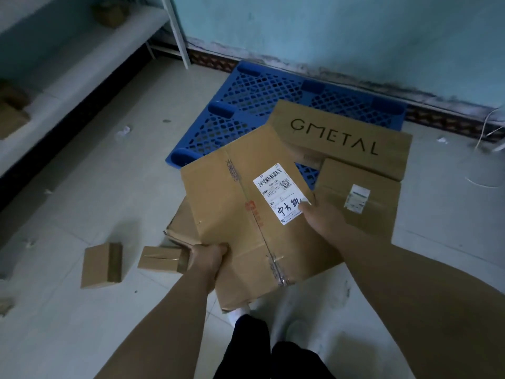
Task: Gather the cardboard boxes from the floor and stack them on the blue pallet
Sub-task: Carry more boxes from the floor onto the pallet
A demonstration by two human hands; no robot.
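Note:
I hold a large cardboard box (240, 214) with a white shipping label in the air in front of me, tilted. My left hand (209, 255) grips its near left edge and my right hand (319, 214) grips its right edge by the label. Beyond it the blue pallet (254, 91) lies by the wall. A long box printed GMETAL (341, 138) rests on the pallet's near right corner, and another labelled box (360, 198) lies in front of it. Two small boxes (102, 265) (161, 258) sit on the floor to the left. Flattened cardboard (181, 225) shows under the held box.
A white shelf unit (82, 50) with a few small boxes runs along the left. A pale green wall (328, 31) stands behind the pallet. Paper scraps (123, 131) dot the tiled floor, and white cables (489, 124) trail at the right. My legs and shoes are below.

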